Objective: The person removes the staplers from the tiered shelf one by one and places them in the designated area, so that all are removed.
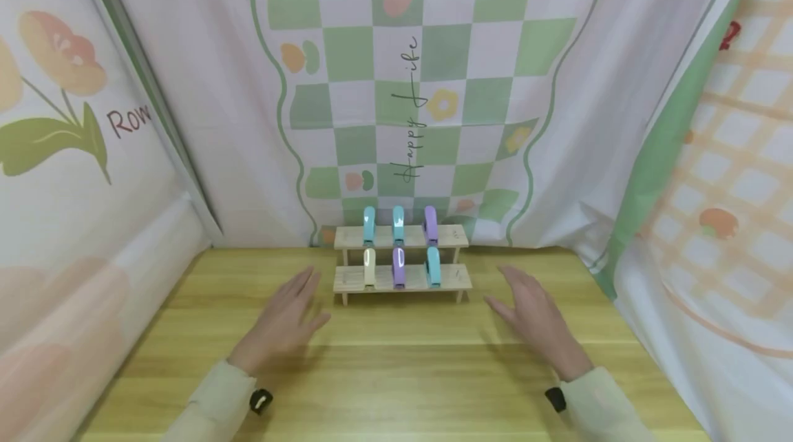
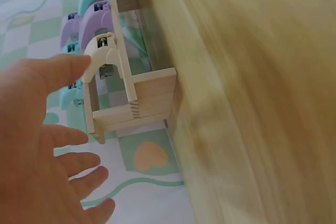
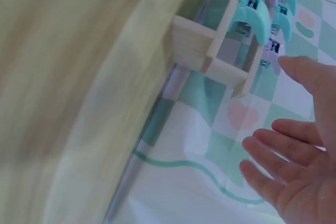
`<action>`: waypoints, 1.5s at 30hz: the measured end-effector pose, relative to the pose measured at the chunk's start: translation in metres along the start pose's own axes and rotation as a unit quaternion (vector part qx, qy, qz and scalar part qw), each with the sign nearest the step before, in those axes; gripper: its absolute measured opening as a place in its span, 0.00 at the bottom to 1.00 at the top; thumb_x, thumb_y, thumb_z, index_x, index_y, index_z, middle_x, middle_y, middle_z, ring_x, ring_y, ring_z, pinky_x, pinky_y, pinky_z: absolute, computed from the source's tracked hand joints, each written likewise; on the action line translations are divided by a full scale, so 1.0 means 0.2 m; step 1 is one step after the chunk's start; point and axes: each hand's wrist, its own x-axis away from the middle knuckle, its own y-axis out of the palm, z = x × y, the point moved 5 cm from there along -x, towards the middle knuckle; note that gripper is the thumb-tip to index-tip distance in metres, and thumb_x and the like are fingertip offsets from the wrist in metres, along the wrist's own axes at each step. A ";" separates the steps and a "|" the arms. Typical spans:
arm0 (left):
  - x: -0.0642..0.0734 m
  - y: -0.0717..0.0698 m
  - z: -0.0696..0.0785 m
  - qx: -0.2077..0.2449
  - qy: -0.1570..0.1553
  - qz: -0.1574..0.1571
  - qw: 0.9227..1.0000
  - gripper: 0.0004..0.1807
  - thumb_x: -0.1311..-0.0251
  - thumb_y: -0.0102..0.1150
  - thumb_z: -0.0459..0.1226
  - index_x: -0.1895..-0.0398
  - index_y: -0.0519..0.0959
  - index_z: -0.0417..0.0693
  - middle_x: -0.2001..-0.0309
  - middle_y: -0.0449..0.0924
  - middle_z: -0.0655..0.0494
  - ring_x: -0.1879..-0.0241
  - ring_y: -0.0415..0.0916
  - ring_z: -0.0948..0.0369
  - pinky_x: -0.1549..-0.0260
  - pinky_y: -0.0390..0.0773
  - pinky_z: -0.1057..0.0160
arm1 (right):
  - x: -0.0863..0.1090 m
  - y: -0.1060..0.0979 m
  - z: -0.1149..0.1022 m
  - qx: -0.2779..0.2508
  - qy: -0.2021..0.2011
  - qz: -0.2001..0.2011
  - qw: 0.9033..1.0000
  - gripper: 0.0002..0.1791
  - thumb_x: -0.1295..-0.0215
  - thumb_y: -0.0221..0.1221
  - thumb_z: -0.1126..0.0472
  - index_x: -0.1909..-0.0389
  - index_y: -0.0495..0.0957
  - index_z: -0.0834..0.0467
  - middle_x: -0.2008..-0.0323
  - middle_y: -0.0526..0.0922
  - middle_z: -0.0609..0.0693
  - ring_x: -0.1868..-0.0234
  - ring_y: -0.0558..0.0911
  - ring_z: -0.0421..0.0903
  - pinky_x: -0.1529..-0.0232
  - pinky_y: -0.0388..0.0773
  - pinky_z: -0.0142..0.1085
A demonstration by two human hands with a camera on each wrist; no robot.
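Note:
A two-tier wooden rack (image 1: 403,279) stands on the table and carries several small staplers. Its upper shelf has two turquoise staplers (image 1: 398,224) and a purple stapler (image 1: 431,225). On the lower shelf are a cream stapler (image 1: 369,268), a purple stapler (image 1: 399,268) and a turquoise stapler (image 1: 434,267). My left hand (image 1: 281,318) is left of the rack, fingers spread, holding nothing; in the left wrist view its thumb overlaps the cream stapler (image 2: 100,56). To the rack's right, my right hand (image 1: 535,318) is spread with nothing in it, thumb toward the rack.
The wooden table (image 1: 396,373) extends in front of the rack. A green-and-white checked cloth (image 1: 446,49) hangs right behind it. Patterned curtains close off the left side (image 1: 74,235) and the right side (image 1: 731,222).

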 end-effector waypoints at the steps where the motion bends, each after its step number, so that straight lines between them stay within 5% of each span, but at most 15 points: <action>1: -0.02 0.00 0.00 0.015 0.000 -0.001 1.000 0.48 0.26 0.61 0.51 0.17 0.51 0.36 0.16 0.49 0.35 0.18 0.53 0.36 0.20 0.57 0.33 | -0.02 0.00 -0.01 -0.015 0.007 0.004 1.000 0.37 0.30 0.69 0.55 0.30 0.70 0.73 0.34 0.77 0.74 0.35 0.78 0.73 0.33 0.77 0.67; 5: -0.10 0.01 -0.03 0.109 -0.017 -0.007 0.994 0.46 0.28 0.65 0.44 0.17 0.53 0.36 0.16 0.51 0.37 0.18 0.54 0.37 0.19 0.57 0.36 | -0.10 -0.01 -0.04 -0.058 0.027 0.027 0.998 0.31 0.33 0.72 0.58 0.37 0.76 0.73 0.42 0.83 0.72 0.42 0.84 0.70 0.40 0.84 0.63; 12: -0.23 0.06 -0.08 0.250 -0.082 -0.007 0.965 0.40 0.27 0.63 0.41 0.18 0.58 0.41 0.18 0.59 0.38 0.19 0.58 0.38 0.20 0.60 0.35 | -0.26 0.04 -0.10 -0.130 0.060 0.041 0.989 0.27 0.34 0.73 0.56 0.41 0.81 0.68 0.46 0.87 0.68 0.45 0.87 0.65 0.41 0.86 0.59; 26: -0.38 0.18 -0.13 0.285 -0.108 -0.006 0.952 0.40 0.29 0.65 0.41 0.19 0.61 0.41 0.21 0.64 0.36 0.22 0.61 0.34 0.23 0.64 0.33 | -0.54 0.19 -0.20 -0.237 0.130 0.066 0.960 0.29 0.34 0.73 0.54 0.40 0.80 0.69 0.44 0.86 0.68 0.44 0.87 0.63 0.43 0.89 0.53; 37: -0.38 0.23 -0.16 0.300 -0.109 -0.019 0.948 0.40 0.30 0.66 0.39 0.19 0.61 0.37 0.21 0.64 0.36 0.22 0.61 0.35 0.22 0.62 0.34 | -0.64 0.29 -0.24 -0.242 0.176 0.116 0.947 0.25 0.39 0.75 0.56 0.48 0.83 0.69 0.51 0.90 0.66 0.50 0.90 0.61 0.46 0.90 0.51; 45: -0.37 0.23 -0.16 0.301 -0.102 -0.024 0.948 0.38 0.29 0.66 0.39 0.20 0.63 0.38 0.21 0.65 0.38 0.21 0.61 0.35 0.21 0.63 0.35 | -0.67 0.32 -0.26 -0.237 0.203 0.112 0.944 0.22 0.40 0.75 0.59 0.50 0.83 0.68 0.54 0.90 0.66 0.54 0.90 0.60 0.50 0.91 0.50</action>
